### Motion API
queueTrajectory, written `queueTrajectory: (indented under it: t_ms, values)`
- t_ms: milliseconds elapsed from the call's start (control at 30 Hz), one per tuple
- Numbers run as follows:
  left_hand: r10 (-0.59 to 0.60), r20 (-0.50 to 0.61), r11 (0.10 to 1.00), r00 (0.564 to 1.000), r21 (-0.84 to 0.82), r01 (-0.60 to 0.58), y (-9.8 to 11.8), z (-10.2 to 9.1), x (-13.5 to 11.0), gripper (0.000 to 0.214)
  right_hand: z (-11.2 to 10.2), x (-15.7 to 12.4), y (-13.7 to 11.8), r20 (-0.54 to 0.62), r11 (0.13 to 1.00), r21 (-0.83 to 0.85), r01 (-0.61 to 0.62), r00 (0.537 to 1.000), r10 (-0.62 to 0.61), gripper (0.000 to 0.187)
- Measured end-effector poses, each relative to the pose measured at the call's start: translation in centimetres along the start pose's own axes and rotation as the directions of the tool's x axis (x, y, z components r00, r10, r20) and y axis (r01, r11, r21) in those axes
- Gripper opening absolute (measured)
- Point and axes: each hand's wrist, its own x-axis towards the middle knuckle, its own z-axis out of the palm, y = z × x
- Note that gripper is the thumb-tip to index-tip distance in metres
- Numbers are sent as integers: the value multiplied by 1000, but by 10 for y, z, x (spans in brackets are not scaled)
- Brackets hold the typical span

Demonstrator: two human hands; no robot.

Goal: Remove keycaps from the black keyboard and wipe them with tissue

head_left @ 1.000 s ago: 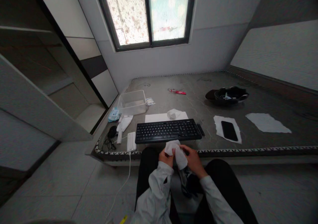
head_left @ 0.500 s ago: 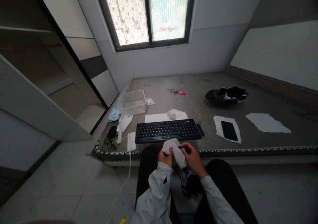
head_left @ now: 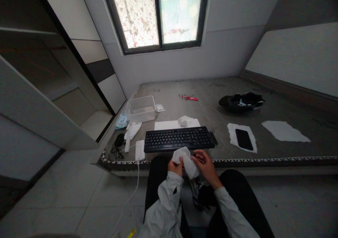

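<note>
My left hand [head_left: 176, 167] is closed on a white tissue [head_left: 190, 167], which hangs loosely over my lap just in front of the keyboard. Close beside the tissue, my right hand [head_left: 206, 166] pinches a small black object [head_left: 194, 155] between thumb and fingers; its kind is too small to tell. The black keyboard [head_left: 179, 139] lies at the near edge of the mattress, its front partly behind the tissue. Behind the keyboard sits a white sheet [head_left: 166, 125] with a crumpled tissue [head_left: 185, 121] on it.
On the mattress's left stand a clear plastic box [head_left: 141, 109], a white power strip [head_left: 139, 150] with a cable, and a black mouse [head_left: 119, 139]. To the right are a phone [head_left: 244, 139] on white paper, another paper [head_left: 286, 131] and a black cap [head_left: 241, 102].
The fingers of my right hand have shifted slightly up and to the right, with the small black object. My left hand and the tissue have hardly moved.
</note>
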Motion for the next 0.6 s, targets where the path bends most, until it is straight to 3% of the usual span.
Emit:
queueTrajectory:
  t_ms: [100, 367, 500, 600]
  values:
    - [-22, -14, 1000, 1000, 6, 22, 3, 1, -2, 61, -2, 2, 1, -28, 1000, -20, -3, 1000, 3, 37]
    - [-26, 36, 998, 999, 52, 24, 2, 2, -3, 48, -18, 8, 6, -53, 983, 144, -117, 991, 126, 47]
    - [-3, 88, 993, 996, 118, -8, -3, 1, -3, 42, -26, 11, 12, -81, 990, 99, -105, 990, 113, 46]
    - [-18, 168, 973, 986, 228, -21, -5, -1, -5, 38, -33, 14, 18, -164, 998, -48, -30, 986, 22, 43]
